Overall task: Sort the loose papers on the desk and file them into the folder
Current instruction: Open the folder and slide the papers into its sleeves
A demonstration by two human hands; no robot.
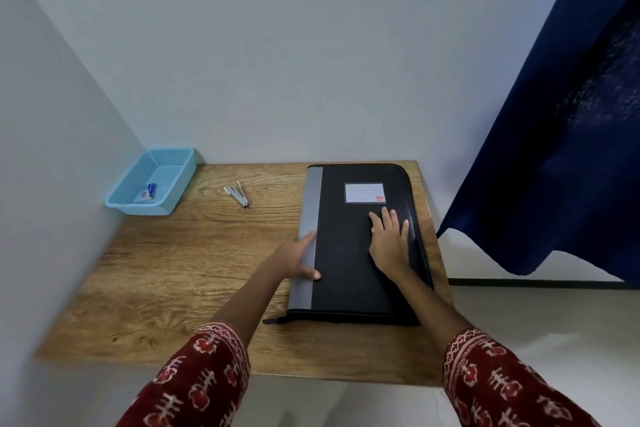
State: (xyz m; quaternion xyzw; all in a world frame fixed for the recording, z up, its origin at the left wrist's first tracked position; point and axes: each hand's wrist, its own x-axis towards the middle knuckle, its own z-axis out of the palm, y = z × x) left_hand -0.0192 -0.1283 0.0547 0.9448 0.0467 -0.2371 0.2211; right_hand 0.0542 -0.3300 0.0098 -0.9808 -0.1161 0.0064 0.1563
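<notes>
Lying closed under the right hand [389,243], the folder [360,246] has its spine pinched by left fingers [306,274].

Single head-worn wide-angle view. It looks forward and down onto the bench [180,263] from its near edge, at close range, facing the far wall [277,45].

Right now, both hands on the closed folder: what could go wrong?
1. The black zippered folder sits near the wooden desk's right edge; a push from the flat right hand might slide it off.
2. Opening it leftward, the cover could hit the small metal stapler.
</notes>
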